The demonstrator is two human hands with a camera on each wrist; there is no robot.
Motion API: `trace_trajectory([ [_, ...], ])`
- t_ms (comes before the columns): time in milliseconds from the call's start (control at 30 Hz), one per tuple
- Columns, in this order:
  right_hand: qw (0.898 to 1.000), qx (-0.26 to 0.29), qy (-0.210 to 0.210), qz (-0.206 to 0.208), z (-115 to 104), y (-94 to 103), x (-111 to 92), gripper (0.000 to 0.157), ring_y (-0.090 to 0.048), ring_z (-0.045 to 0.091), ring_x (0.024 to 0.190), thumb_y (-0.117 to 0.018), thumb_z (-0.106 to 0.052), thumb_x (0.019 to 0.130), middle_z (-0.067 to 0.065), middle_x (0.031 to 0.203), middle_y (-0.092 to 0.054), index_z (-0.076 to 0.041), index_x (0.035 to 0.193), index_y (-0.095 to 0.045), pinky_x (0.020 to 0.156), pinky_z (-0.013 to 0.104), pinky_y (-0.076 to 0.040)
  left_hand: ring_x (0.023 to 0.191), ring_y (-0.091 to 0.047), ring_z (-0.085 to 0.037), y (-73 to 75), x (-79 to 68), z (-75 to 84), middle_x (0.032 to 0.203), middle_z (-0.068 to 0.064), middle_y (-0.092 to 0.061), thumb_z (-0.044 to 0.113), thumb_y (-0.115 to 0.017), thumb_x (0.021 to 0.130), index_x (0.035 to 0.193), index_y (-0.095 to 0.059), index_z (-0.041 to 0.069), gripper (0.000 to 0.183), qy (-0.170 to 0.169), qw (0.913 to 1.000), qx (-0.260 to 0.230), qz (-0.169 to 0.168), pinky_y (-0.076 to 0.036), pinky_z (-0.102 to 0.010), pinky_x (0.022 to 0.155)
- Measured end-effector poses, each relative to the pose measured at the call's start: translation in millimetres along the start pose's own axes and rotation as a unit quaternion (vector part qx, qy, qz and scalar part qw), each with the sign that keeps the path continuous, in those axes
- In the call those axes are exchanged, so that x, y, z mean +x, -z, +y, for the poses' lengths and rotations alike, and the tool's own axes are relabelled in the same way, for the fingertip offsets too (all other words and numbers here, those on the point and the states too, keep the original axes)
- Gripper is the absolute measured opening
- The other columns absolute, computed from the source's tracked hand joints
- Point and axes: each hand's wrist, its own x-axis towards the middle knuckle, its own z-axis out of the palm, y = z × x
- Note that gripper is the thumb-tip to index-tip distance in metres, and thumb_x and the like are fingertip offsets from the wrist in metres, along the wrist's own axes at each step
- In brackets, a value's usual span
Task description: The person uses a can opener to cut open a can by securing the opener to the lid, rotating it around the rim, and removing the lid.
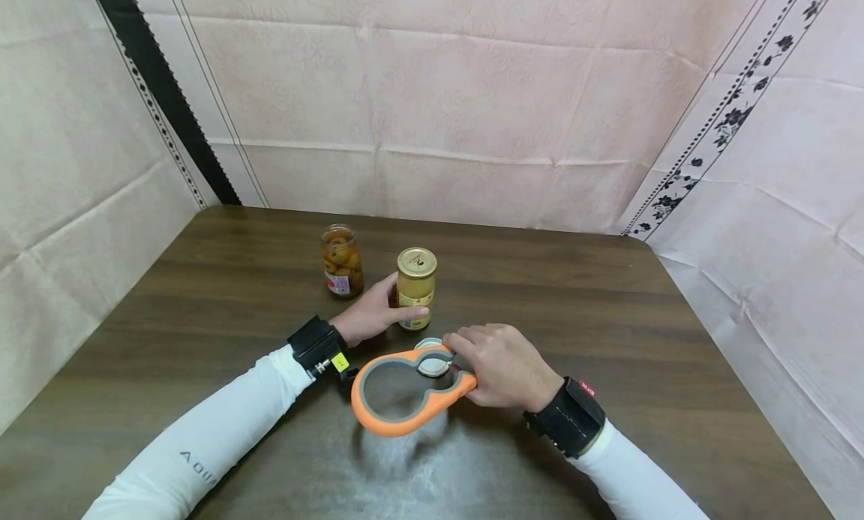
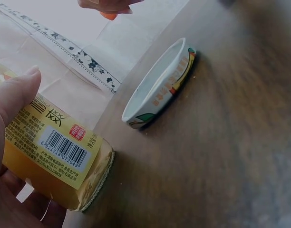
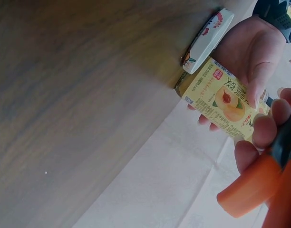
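Note:
My left hand (image 1: 367,310) grips a jar of peaches (image 1: 416,284) with a gold lid and yellow label. Its thumb lies across the label, and the fingers reach round behind the glass; the jar stands upright on the table. An orange and grey jar opener (image 1: 390,428) is in my right hand (image 1: 506,366), gripped at its narrow end and held in front of the jar. Beneath the opener, partly hidden by it in the head view, a white printed lid (image 2: 160,85) lies on the table with its hollow side up.
Behind my left hand stands a lidless glass jar (image 1: 342,261) of brownish fruit. The brown wooden table (image 1: 574,302) is bordered by pale cloth hangings (image 1: 472,115) at the back and on both sides.

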Motion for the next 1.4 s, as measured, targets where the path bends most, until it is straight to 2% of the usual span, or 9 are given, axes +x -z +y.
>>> trace_trajectory([
  [167,1.000,0.002,-0.004,-0.003,0,-0.3,0,0.038,-0.060,0.008,0.066,-0.080,-0.028,0.077,-0.005,0.084,-0.069,-0.014,0.111,-0.068,0.061,0.025,-0.054,0.131,-0.056,-0.028,0.0,-3.5,0.9,0.142,-0.009,-0.056,0.036,-0.076,0.092,0.148,-0.041,0.021,0.068,0.010,0.9999,-0.001,0.002,-0.047,-0.049,0.110],
  [567,1.000,0.007,-0.007,-0.005,1,0.1,0,0.039,-0.062,0.008,0.068,-0.080,-0.028,0.078,-0.004,0.085,-0.070,-0.013,0.112,-0.069,0.062,0.026,-0.055,0.131,-0.056,-0.030,2.1,-11.9,-2.2,0.142,-0.011,-0.056,0.030,-0.075,0.093,0.148,-0.040,0.018,0.067,0.011,0.9999,-0.002,-0.003,-0.047,-0.050,0.110],
  [933,1.000,0.004,0.001,0.002,1,-0.6,0,0.037,-0.061,0.008,0.067,-0.079,-0.028,0.079,-0.004,0.085,-0.069,-0.014,0.111,-0.068,0.061,0.025,-0.054,0.132,-0.055,-0.029,2.2,-21.7,-0.2,0.142,-0.012,-0.056,0.029,-0.074,0.094,0.148,-0.040,0.016,0.065,0.007,0.9997,-0.024,-0.008,-0.046,-0.049,0.111],
  [1400,1.000,-0.001,0.003,0.003,0,-0.2,0,0.037,-0.061,0.008,0.067,-0.079,-0.028,0.078,-0.005,0.084,-0.068,-0.014,0.110,-0.068,0.060,0.025,-0.053,0.132,-0.055,-0.030,2.8,-36.9,-1.8,0.143,-0.013,-0.055,0.033,-0.077,0.091,0.149,-0.039,0.015,0.072,0.004,0.9998,-0.017,-0.011,-0.046,-0.049,0.111],
])
